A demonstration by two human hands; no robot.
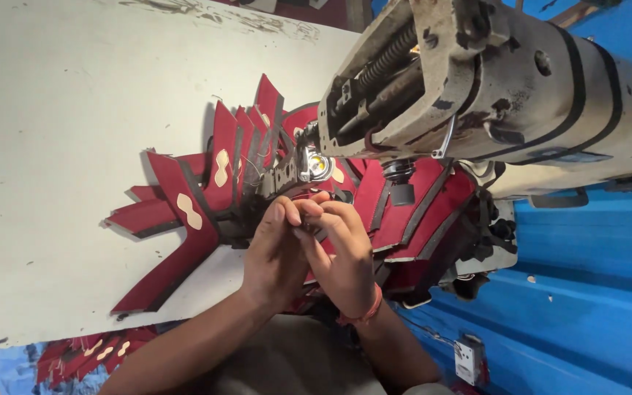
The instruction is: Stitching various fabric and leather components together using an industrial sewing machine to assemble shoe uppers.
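My left hand (276,252) and my right hand (341,252) meet fingertip to fingertip just below the needle area (314,165) of an old grey sewing machine (491,80). The fingers pinch something small there; a thread or a piece edge, I cannot tell which. Under and around both hands lies a fanned stack of dark red shoe-upper pieces (217,183) with black edging and tan oval patches. An orange band sits on my right wrist (366,314).
The white worktable (60,146) stretches left and back. A blue corrugated wall (587,292) stands at the right with a small white socket box (468,360). More red pieces (85,355) lie low at the left, below the table edge.
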